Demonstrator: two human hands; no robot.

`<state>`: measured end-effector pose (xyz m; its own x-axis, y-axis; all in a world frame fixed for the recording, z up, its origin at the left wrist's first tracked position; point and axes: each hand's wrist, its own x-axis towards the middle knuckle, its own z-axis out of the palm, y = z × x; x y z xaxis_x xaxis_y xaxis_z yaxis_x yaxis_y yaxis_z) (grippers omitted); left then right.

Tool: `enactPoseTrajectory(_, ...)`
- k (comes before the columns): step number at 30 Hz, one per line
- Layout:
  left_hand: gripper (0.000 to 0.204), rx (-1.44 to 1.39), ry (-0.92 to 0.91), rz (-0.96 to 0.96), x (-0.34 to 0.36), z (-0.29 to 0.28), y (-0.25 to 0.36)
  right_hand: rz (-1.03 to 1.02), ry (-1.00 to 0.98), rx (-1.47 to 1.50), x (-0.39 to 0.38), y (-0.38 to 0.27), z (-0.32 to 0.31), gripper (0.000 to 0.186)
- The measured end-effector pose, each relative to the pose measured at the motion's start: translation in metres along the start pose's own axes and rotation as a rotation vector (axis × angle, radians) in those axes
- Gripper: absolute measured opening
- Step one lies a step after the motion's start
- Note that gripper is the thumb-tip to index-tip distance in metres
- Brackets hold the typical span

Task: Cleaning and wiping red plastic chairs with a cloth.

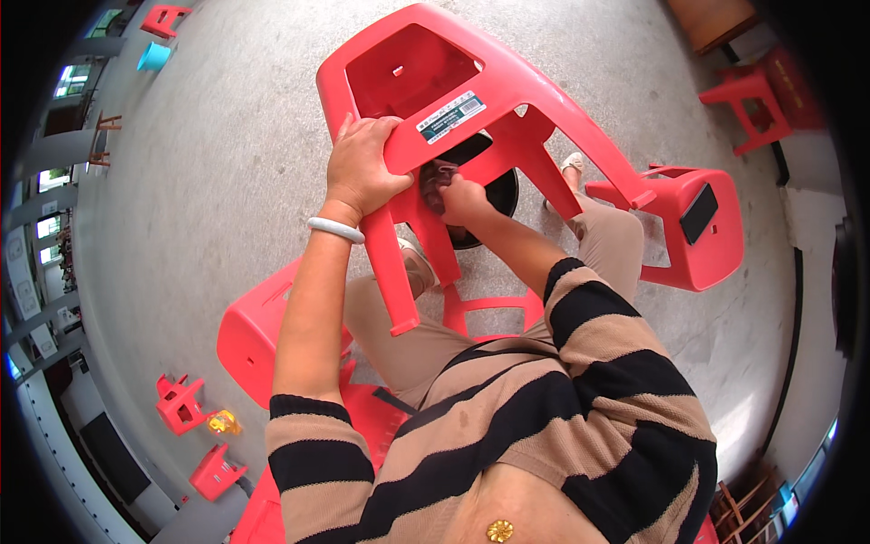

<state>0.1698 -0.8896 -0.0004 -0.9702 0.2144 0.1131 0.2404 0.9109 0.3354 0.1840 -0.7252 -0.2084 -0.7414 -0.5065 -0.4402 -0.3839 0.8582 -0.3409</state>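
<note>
A red plastic stool (510, 89) is tipped up in front of me, its legs pointing toward me. A paper label (451, 118) is stuck on its side. My left hand (364, 165), with a pale bangle at the wrist, is closed around one edge of the stool. Inside the stool's frame my right hand (464, 201) is closed on a dark, bunched cloth (436, 181), pressed against or very near a leg. Partly hidden beneath the stool is a dark round basin (506, 196) on the floor between my feet.
At my right, another red stool (720, 258) carries a dark phone (699, 214). A further red stool (249, 343) is close on my left. More red stools (181, 403) and a blue bucket (154, 57) are farther off on the grey floor (240, 154).
</note>
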Motion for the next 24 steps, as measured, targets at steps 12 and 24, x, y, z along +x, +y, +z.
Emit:
enactPoseTrajectory(12, 0.064, -0.004, -0.002, 0.026, 0.003, 0.002, 0.000, 0.310, 0.241, 0.022, -0.001, 0.070, -0.008, 0.072)
enactPoseTrajectory(24, 0.061, 0.034, 0.039, 0.014, -0.005, -0.001, -0.006, -0.251, -0.029, -0.066, -0.065, -0.019, 0.070, 0.042)
